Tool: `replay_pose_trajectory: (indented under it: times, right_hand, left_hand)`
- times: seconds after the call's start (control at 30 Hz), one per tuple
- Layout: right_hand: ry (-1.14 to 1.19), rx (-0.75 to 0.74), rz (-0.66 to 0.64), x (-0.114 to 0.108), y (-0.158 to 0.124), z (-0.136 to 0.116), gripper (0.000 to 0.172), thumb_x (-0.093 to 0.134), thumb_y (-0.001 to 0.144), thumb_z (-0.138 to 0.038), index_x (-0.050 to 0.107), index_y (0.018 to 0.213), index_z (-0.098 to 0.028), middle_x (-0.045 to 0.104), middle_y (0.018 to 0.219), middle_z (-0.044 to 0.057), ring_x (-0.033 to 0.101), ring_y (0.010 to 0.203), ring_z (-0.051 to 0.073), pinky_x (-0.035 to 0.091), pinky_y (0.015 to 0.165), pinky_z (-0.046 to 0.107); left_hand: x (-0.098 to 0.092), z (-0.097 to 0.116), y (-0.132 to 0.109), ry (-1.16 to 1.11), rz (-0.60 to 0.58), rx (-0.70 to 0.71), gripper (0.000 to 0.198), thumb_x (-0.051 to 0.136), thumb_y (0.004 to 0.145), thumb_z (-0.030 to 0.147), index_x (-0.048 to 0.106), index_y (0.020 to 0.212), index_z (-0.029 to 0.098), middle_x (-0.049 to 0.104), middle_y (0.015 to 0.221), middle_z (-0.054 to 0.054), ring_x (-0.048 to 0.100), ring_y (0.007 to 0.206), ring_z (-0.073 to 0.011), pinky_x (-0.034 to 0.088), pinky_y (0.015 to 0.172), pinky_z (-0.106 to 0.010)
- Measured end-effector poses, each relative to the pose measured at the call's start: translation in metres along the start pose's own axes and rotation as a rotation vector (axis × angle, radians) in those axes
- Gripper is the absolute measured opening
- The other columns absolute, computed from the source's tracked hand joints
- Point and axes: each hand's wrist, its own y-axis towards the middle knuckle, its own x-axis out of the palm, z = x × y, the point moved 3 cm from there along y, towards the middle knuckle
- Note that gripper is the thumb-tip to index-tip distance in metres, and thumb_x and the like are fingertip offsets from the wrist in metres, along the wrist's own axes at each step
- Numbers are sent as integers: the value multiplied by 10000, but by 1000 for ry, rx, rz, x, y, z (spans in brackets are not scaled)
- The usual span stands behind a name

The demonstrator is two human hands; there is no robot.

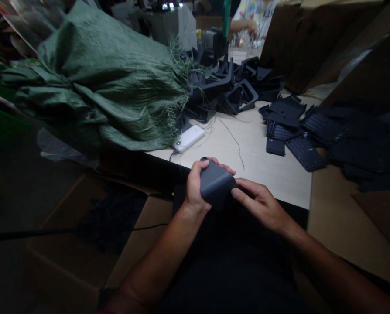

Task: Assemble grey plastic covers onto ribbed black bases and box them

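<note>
A dark grey plastic housing [216, 179] with rounded corners is held over the table's front edge. My left hand [195, 185] wraps round its left side, thumb on the top edge and fingers behind it. At the right end, my right hand [258, 200] pinches the housing's corner between thumb and fingers. Whether a smaller piece sits in that pinch is hidden. Dark plastic frames [239, 96] lie piled on the table beyond, and flat ribbed black plates [304, 152] are heaped to the right.
A green woven sack [116, 78] with a frayed mouth lies at the left of the white table [227, 139]. A white power bank or phone [189, 138] rests beside it. Below left stands an open cardboard box [142, 235] holding dark parts. More cardboard [342, 213] is at the right.
</note>
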Motion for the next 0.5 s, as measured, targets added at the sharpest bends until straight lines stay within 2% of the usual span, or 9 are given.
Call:
replay_pose_trajectory:
  times: [0.1,0.17,0.3,0.4,0.5]
  right_hand:
    - [9,35,-21,0,5,0,298,668,1015,-402,751,1238,-223,775,1152,40,712,1083,237,547,992,349]
    - [6,36,-2,7,8,0,389,771,940,-411,733,1283,-232,762,1247,45,694,1170,260,531,1059,374]
    - [40,-18,198,26,15,0,559,851,859,-419,692,1358,-224,679,1446,78,579,1398,313,440,1204,447]
    - [59,-47,309,41,17,4,607,859,843,-427,672,1374,-200,687,1433,109,589,1391,323,458,1193,460]
    - [39,-62,325,50,20,7,599,868,834,-426,679,1353,-193,711,1391,117,636,1333,310,472,1177,443]
  left_hand:
    - [-4,1,1,11,10,12,176,529,863,353,605,865,195,758,744,-99,731,766,-246,569,781,-359]
    - [-6,0,0,46,26,36,179,550,853,363,611,875,197,760,761,-94,730,772,-254,571,776,-367]
    - [-12,1,-4,139,118,162,200,617,852,383,656,913,197,763,819,-66,743,851,-263,571,820,-357]
    - [-20,2,-7,186,180,202,222,638,856,410,671,932,203,769,848,-59,746,881,-262,571,833,-345]
    - [-28,3,-7,183,217,189,255,637,842,437,670,935,202,768,846,-58,748,882,-260,573,841,-344]
